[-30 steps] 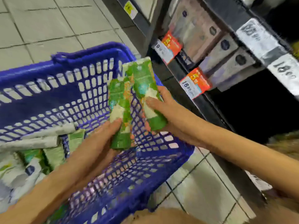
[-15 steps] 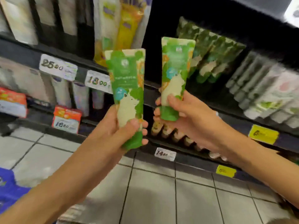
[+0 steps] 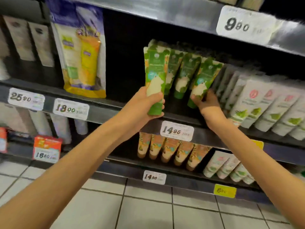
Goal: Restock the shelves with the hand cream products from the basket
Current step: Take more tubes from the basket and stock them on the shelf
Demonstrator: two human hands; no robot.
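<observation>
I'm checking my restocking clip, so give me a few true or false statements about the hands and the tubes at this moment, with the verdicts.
1. The left hand grips a green tube. True.
2. The right hand holds nothing. False: it holds a second green tube at the right end of the green row on the shelf.
3. White tubes stand to the right of the green row on the same shelf. True.
4. The orange tubes sit on the shelf above the green ones. False: they are on the shelf below.
</observation>
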